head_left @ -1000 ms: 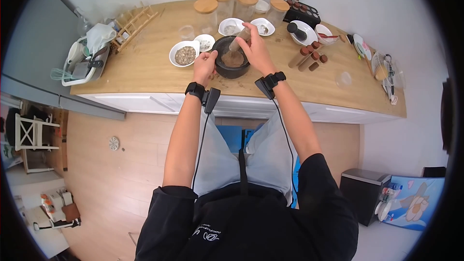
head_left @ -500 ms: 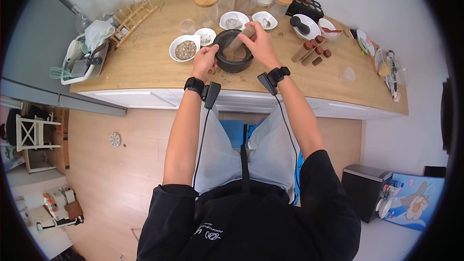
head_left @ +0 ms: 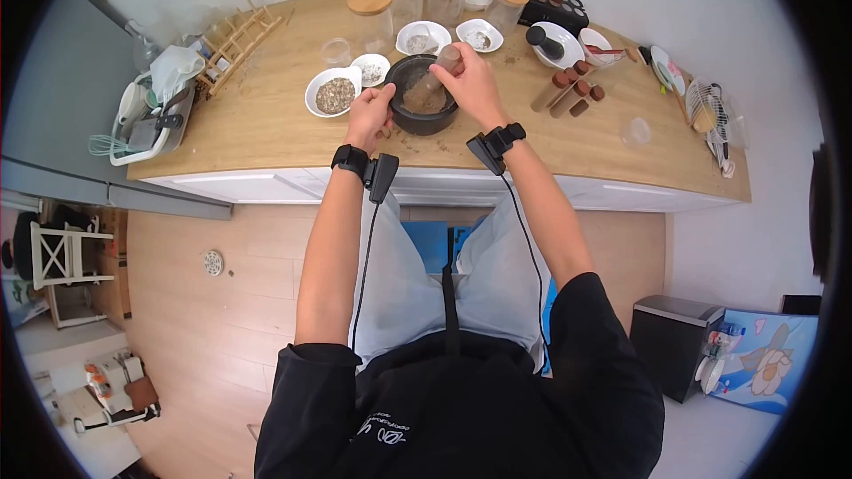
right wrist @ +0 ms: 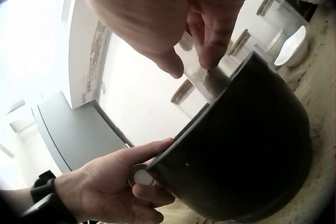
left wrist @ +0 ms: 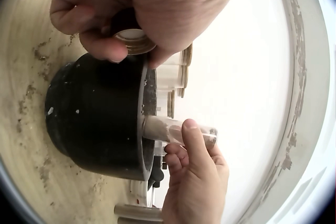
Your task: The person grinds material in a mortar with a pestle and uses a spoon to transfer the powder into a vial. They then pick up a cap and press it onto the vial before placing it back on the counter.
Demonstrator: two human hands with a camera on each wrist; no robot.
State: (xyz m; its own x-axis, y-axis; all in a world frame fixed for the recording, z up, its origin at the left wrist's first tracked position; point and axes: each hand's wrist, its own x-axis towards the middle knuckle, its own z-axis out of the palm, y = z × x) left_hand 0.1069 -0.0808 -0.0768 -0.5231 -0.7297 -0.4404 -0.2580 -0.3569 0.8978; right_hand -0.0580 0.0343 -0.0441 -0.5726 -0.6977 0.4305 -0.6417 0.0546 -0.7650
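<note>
Near the counter [head_left: 266, 158]'s front edge, the likely slippery tube [left wrist: 161, 128] is pinched suitably high by the right hand [head_left: 475, 93], a cap [left wrist: 132, 36] by the left hand [head_left: 366, 115].

5 wood-lidded jars [head_left: 375, 25], wooden rack [head_left: 238, 44], teal whisk [head_left: 106, 145]

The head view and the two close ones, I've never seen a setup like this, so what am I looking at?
No robot here, just a person's bare hands. One camera is worn on the head, looking down over everything. The close pictures come from wrist cameras, one per wrist.

The left hand holds a small cap and touches the rim of a black bowl. The right hand pinches a clear tube, tilted with its lower end in the bowl. Brown powder lies in there.

Around it on the counter are white bowls, jars with wooden lids, capped tubes and a wooden rack.
</note>
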